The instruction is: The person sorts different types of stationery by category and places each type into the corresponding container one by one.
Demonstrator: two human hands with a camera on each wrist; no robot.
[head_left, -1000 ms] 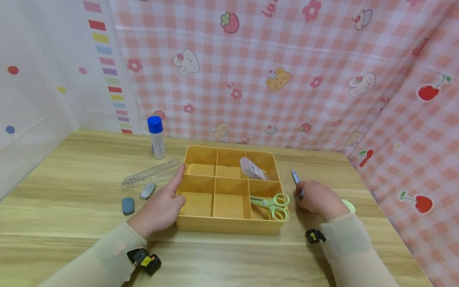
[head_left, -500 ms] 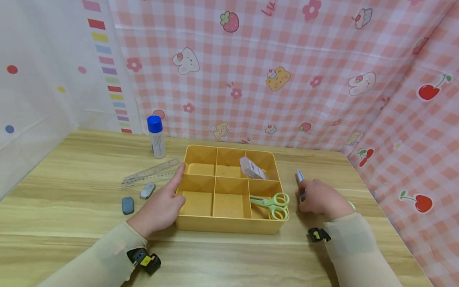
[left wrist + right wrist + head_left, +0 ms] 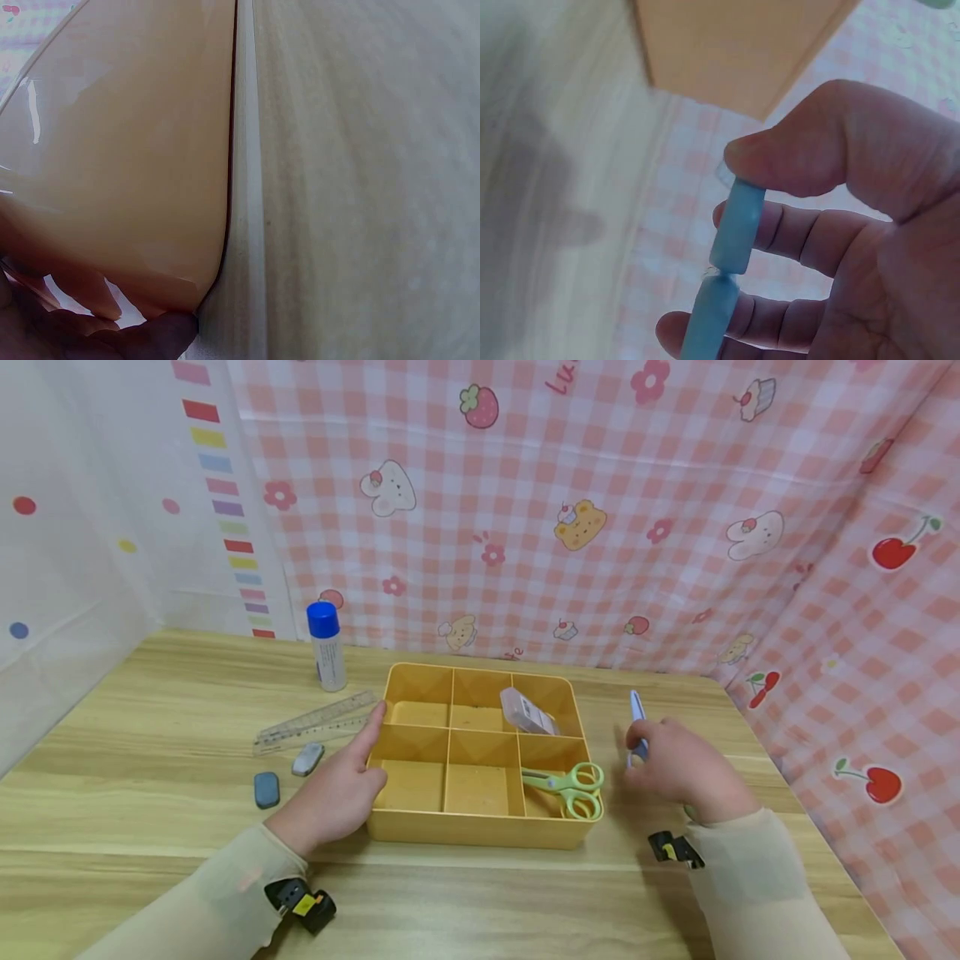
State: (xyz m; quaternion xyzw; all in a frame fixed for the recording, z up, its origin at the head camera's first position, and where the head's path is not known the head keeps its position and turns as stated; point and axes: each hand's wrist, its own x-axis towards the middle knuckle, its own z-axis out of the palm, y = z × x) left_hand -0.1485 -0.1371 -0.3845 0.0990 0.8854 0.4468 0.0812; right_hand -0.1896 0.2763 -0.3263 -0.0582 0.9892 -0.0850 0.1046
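Note:
My left hand [image 3: 333,793] rests against the left side of a yellow six-compartment box [image 3: 480,831], index finger stretched along its wall. In the left wrist view, fingertips [image 3: 161,334] touch the box's smooth side. On the other side of the box, my right hand [image 3: 678,764] pinches a slim, light-blue, pen-like stick [image 3: 638,722] above the table. The right wrist view shows thumb and fingers around this blue stick [image 3: 739,229], which has a narrow joint along its length; its exact kind I cannot tell. Green-handled scissors [image 3: 566,785] lie in the front right compartment.
A clear plastic case [image 3: 528,712] leans in the back right compartment. Left of the box are transparent rulers [image 3: 311,722], two grey-blue rounded blocks [image 3: 266,790] and an upright blue-capped bottle [image 3: 327,647]. A green thing [image 3: 690,812] is mostly hidden behind my right wrist. Patterned cloth hangs behind the table.
My right hand has moved slightly right with the blue stick, which has lifted and turned more upright in the head view. The left hand and the box stay put.

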